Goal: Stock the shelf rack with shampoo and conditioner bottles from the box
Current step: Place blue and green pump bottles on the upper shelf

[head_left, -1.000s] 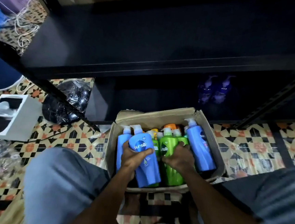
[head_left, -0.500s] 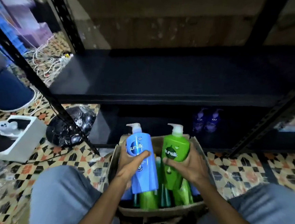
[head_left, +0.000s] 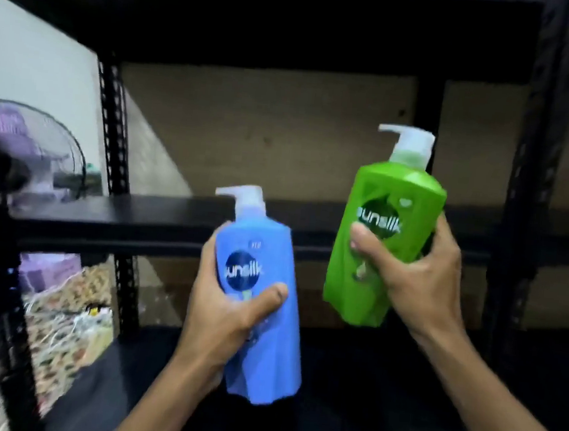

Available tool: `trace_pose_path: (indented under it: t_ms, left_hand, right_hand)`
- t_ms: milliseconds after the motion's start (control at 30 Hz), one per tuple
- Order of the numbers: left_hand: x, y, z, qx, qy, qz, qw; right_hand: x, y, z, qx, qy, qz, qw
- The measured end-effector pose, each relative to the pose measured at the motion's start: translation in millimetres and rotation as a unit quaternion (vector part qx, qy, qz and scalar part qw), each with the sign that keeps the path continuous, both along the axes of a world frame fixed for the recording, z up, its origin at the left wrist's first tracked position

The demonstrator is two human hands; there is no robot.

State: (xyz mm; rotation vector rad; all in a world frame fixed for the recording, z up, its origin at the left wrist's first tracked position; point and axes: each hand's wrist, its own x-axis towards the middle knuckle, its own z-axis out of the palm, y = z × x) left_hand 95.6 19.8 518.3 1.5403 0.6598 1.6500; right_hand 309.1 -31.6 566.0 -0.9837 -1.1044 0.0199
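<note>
The blue Sunsilk pump bottle sat in the curled fingers of the left hand, the green Sunsilk pump bottle clasped higher by the right hand — both in the air before the black shelf rack, neither shelved yet. The box was out of frame — blur and dark hid the lower shelves.

Two bare hands and forearms fill the lower part of the frame. The left hand sits at lower centre on a slim left forearm. The right hand, right of centre, joins a right forearm running to the lower right corner. The left thumb shows a short nail.
</note>
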Motion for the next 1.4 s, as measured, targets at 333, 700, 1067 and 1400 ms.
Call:
trace_pose_path:
  t_ms: [333, 700, 1067, 1400]
  left_hand:
    - [48, 78, 143, 0.128, 0.026, 0.098, 0.987]
    - [71, 137, 142, 0.138, 0.096, 0.16, 0.973]
    - [95, 194, 123, 0.04, 0.141, 0.166, 0.975]
    - [102, 211, 113, 0.03, 0.167, 0.163, 0.972]
  right_hand:
    - [45, 86, 98, -0.027, -0.05, -0.16, 0.986]
    - [69, 132, 85, -0.073, -0.073, -0.176, 0.979]
    - [155, 211, 87, -0.24, -0.091, -0.191, 0.947]
    - [237, 291, 75, -0.235, 0.04, -0.035, 0.97]
